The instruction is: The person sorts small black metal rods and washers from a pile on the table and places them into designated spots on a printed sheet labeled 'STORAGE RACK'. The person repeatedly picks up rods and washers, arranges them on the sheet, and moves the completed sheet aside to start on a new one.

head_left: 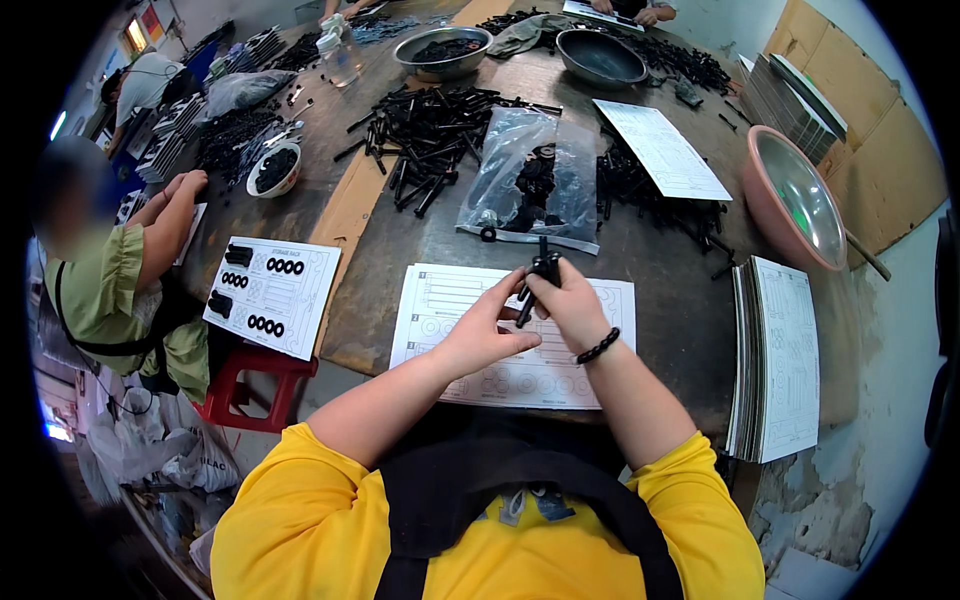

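Note:
My right hand (576, 308) is closed around a small bunch of black bolts (543, 268), their shafts pointing different ways. Beside them is my left hand (484, 336), thumb stretched away from the fingers and fingertips close to the bolts; whether they touch is hard to tell. Both hands are over a white printed card (420, 345) with outlines of bolts and rings, lying at the table's near edge. Just beyond lies a clear plastic bag (490, 165) with black washers inside, and one black ring (488, 234) sits at its corner.
A heap of black bolts (430, 130) lies beyond, left of the bag; another is under a white sheet (665, 150). A card stack (775, 360) and pink-rimmed basin (755, 185) stand right. At left, a co-worker (110, 270) sits near a card with black parts (275, 295).

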`<act>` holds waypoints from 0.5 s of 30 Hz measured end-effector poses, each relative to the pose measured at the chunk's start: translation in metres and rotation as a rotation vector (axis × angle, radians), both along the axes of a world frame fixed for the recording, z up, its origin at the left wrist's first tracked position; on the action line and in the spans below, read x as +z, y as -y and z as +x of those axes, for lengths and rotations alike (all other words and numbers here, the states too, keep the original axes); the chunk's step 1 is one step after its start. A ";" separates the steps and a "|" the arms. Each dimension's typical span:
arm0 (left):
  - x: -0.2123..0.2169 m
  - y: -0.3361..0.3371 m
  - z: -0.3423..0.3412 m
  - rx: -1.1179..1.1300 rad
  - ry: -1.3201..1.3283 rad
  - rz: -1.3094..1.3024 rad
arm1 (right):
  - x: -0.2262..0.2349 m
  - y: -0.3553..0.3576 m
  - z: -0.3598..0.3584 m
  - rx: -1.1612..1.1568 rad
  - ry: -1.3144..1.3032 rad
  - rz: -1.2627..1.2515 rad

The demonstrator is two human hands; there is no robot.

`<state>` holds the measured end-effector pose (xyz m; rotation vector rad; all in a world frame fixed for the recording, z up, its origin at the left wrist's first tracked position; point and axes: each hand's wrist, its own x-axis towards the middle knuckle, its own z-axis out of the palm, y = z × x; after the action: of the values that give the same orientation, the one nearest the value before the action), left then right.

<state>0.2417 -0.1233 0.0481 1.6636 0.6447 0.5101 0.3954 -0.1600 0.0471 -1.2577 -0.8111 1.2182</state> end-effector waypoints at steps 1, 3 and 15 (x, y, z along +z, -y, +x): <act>-0.001 -0.002 -0.003 0.020 -0.060 0.075 | -0.003 -0.001 -0.011 -0.021 -0.049 0.003; -0.001 -0.008 -0.010 0.059 -0.183 0.225 | -0.007 -0.001 -0.029 -0.060 0.033 0.089; -0.031 -0.032 -0.092 -0.022 -0.277 0.529 | -0.026 0.015 -0.071 0.335 0.235 -0.186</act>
<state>0.1502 -0.0913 0.0176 2.2657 0.7313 0.4614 0.3244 -0.1745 0.0209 -1.4762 -1.1349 1.4560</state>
